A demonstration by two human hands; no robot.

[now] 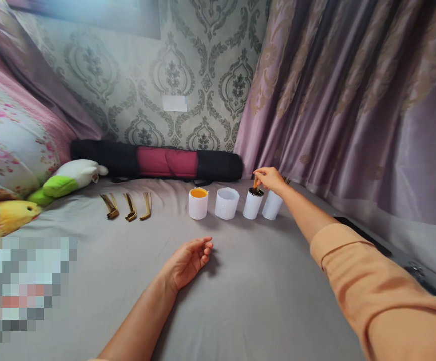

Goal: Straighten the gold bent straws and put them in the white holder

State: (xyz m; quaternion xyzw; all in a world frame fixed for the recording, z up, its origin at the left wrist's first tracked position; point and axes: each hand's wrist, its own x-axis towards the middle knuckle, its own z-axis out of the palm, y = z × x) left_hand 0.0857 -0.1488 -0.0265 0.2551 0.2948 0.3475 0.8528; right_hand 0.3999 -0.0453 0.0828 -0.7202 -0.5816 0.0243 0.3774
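Note:
My right hand (271, 178) pinches some thin orange-brown sticks (256, 181) over a slim white container (253, 205) with a dark inside. Their lower ends reach its mouth. Just right of it stands another slim white container (272, 205), partly hidden by my right hand and forearm. To the left are a wide white container (227, 203) and a white container with an orange inside (198, 204). My left hand (189, 260) lies palm up near the grey sheet, fingers loosely bent and apart, holding nothing.
Three small bundles of bent gold-coloured sticks (110, 206) lie on the grey sheet (240, 296) at left. A black and maroon long bag (167, 163) lies along the wall. Plush toys (70, 175) are at far left, purple curtains (334, 100) at right.

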